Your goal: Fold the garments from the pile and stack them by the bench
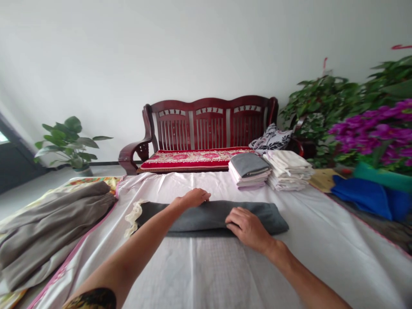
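Observation:
A dark grey cloth (212, 216), folded into a long narrow strip with a cream lace edge at its left end, lies across the white sheet (322, 257) in front of me. My left hand (192, 198) rests flat on the far edge of the strip, fingers stretched out. My right hand (246, 226) presses on the near edge near the middle, fingers spread and lying flat on the cloth. Neither hand grips anything.
Two stacks of folded cloths (249, 171) (288, 169) sit at the far side. A heap of brown-grey fabric (48, 231) lies at the left. Blue and green cloths (363, 195) lie right, under purple flowers. A red wooden bench (206, 133) stands behind.

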### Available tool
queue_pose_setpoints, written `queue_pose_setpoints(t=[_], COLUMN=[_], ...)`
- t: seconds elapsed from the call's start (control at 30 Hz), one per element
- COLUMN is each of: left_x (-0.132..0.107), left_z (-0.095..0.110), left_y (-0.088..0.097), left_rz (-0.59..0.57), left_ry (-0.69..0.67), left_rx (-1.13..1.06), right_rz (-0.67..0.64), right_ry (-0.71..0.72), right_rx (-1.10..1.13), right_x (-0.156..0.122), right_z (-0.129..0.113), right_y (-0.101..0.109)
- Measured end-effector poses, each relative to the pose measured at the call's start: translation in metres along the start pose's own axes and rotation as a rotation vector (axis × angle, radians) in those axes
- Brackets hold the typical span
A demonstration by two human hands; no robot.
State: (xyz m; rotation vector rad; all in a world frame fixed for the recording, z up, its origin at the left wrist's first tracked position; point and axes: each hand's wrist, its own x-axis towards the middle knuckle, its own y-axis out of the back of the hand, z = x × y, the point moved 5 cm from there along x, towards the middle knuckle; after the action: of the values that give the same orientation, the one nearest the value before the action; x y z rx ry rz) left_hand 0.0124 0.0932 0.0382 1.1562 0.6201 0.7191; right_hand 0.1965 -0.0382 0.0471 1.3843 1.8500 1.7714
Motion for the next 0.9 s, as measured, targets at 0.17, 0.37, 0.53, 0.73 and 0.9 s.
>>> queue_pose_setpoints(t=[0.17,0.37,0.53,0.73,0.9], left_x=[0.01,0.019,0.02,0.017,0.014], left_z=[-0.003,0.014,0.02,0.023,0.027], left_y=[0.005,-0.01,-0.025,-0.029,-0.03], left_rz=[-0.107,-0.273,-0.244,-0.107,0.032], left_ry=[0.136,0.394,0.458,0.388,0.359], left_rx=[-0.078,-0.491,-0.867,-0.732,-0.517], right_rz=[0.02,0.013,-0.013,-0.148,-0.08], right_ry=[0.056,0.091,0.099,0.02,-0.159], right_rx=[0.076,0.131,0.138,0.131,0.02], right_x=[-0.005,-0.006,-0.006,-0.006,-0.006], right_z=[-0.005,-0.005,-0.007,-0.005,0.013], right_y=[0.002,0.0,0.002,-0.005,0.004])
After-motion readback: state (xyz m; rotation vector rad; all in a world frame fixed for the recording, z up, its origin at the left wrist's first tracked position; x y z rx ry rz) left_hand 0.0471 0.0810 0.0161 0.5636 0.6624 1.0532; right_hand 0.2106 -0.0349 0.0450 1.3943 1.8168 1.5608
